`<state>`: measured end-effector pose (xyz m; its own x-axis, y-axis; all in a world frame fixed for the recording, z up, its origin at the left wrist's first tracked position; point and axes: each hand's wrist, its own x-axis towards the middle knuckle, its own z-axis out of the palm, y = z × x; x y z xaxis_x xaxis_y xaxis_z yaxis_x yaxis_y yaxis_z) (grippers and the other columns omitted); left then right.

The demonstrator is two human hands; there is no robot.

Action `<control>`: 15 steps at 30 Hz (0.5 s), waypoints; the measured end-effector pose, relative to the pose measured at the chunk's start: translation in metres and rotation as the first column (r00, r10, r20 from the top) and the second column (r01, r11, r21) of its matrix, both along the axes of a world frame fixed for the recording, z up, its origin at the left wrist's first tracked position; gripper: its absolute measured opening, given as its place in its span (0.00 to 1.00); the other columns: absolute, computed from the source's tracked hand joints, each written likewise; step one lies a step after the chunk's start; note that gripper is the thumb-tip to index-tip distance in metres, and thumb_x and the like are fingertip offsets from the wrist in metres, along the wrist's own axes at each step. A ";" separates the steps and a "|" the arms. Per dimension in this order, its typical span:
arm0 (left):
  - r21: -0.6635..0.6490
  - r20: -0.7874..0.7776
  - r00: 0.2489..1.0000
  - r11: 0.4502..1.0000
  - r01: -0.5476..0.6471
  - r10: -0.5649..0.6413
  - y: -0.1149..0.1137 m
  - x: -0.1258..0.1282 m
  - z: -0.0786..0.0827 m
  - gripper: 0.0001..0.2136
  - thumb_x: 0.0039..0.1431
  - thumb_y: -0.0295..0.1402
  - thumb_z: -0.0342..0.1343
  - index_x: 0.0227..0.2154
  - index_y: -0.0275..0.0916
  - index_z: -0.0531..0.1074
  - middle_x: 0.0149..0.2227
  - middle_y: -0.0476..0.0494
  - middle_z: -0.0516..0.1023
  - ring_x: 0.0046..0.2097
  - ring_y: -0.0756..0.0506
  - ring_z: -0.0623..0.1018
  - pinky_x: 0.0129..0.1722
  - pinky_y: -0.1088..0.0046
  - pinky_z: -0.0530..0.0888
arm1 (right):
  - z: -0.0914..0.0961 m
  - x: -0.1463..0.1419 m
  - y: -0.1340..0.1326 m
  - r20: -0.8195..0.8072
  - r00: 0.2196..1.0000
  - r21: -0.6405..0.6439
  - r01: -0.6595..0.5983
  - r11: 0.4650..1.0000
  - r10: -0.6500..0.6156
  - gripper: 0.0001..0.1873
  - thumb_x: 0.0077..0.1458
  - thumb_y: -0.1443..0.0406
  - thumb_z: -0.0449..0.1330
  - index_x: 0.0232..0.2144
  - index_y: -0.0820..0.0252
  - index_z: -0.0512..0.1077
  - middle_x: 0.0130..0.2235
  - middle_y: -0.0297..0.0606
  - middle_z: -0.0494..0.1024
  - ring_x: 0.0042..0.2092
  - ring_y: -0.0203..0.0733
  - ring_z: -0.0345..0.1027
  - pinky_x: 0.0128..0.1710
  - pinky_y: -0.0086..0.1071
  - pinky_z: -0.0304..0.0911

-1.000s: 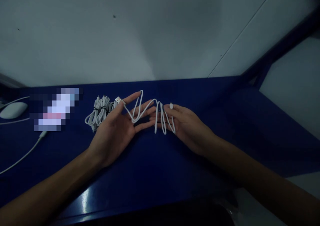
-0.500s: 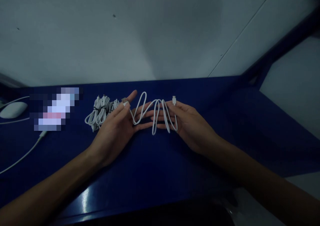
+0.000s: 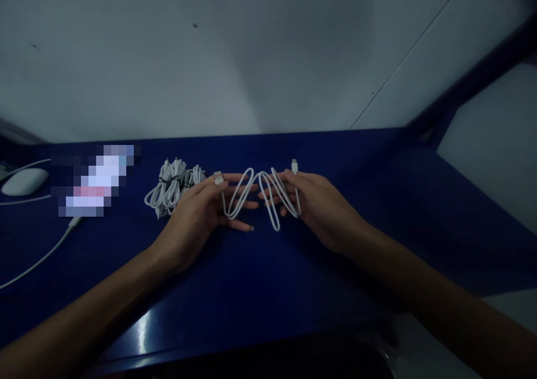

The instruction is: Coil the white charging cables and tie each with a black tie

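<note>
A white USB cable stretches between my two hands in zigzag loops above the blue table. My left hand pinches the cable beside its wide USB plug with the thumb, while its other fingers spread under the loops. On the other side, my right hand grips the cable just below the small plug, which points up. Its fingers lie behind the folds. Several bundled white cables rest just left of my left hand, bound with dark ties and partly covered by that hand.
On the left lies a pixelated device with a lit screen, a white cable plugged into it. A white computer mouse sits at the far left. Behind the blue table stands a pale wall.
My left hand has turned, so the wide plug sits lower and further right. Cable loops have shifted between the hands, with more now on the left side. My right hand has barely moved.
</note>
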<state>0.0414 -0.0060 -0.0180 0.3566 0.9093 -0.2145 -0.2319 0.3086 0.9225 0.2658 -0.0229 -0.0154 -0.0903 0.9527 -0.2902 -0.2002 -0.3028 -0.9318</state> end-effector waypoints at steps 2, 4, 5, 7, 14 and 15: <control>-0.019 -0.050 0.999 1.000 0.013 -0.014 -0.001 0.001 0.001 0.12 0.77 0.36 0.58 0.51 0.34 0.81 0.58 0.24 0.86 0.55 0.27 0.88 0.36 0.58 0.91 | 0.002 -0.001 0.000 0.025 0.999 -0.002 0.032 0.999 -0.032 0.16 0.78 0.58 0.59 0.43 0.60 0.84 0.44 0.44 0.88 0.39 0.39 0.80 0.34 0.30 0.70; -0.034 -0.084 0.996 0.999 0.031 -0.034 -0.003 0.002 0.002 0.10 0.78 0.35 0.57 0.49 0.34 0.80 0.60 0.24 0.85 0.56 0.28 0.88 0.36 0.59 0.91 | 0.004 -0.002 0.000 0.059 0.997 0.011 0.055 0.998 -0.056 0.17 0.79 0.58 0.58 0.44 0.60 0.84 0.42 0.43 0.88 0.37 0.39 0.78 0.34 0.30 0.68; -0.037 -0.089 0.995 0.999 0.038 -0.041 -0.004 0.002 0.002 0.10 0.79 0.35 0.56 0.48 0.35 0.79 0.61 0.24 0.85 0.56 0.28 0.88 0.37 0.59 0.91 | 0.004 -0.003 0.000 0.075 0.995 0.025 0.064 0.998 -0.066 0.17 0.79 0.58 0.57 0.44 0.60 0.84 0.42 0.43 0.88 0.36 0.39 0.78 0.34 0.31 0.68; -0.034 -0.074 0.996 0.998 0.052 -0.055 -0.005 0.003 0.003 0.10 0.81 0.34 0.54 0.47 0.35 0.77 0.61 0.23 0.85 0.55 0.29 0.89 0.38 0.58 0.92 | 0.004 -0.003 0.000 0.106 0.991 0.055 0.077 0.995 -0.083 0.16 0.78 0.58 0.59 0.44 0.60 0.84 0.41 0.42 0.87 0.36 0.39 0.77 0.34 0.31 0.67; -0.080 -0.086 0.994 0.995 0.054 -0.061 -0.004 0.005 0.003 0.05 0.75 0.26 0.61 0.50 0.34 0.76 0.60 0.24 0.85 0.54 0.30 0.90 0.44 0.57 0.92 | 0.001 -0.003 -0.001 0.155 0.982 0.073 0.100 0.992 -0.110 0.15 0.75 0.56 0.62 0.43 0.60 0.84 0.41 0.42 0.88 0.35 0.39 0.77 0.38 0.33 0.71; -0.090 -0.090 0.994 0.995 0.050 -0.058 -0.003 0.006 0.003 0.07 0.74 0.26 0.62 0.51 0.33 0.77 0.60 0.23 0.85 0.53 0.30 0.90 0.44 0.57 0.92 | 0.001 -0.003 -0.001 0.142 0.984 0.069 0.102 0.992 -0.111 0.15 0.76 0.56 0.62 0.44 0.60 0.83 0.41 0.42 0.88 0.36 0.39 0.78 0.38 0.34 0.72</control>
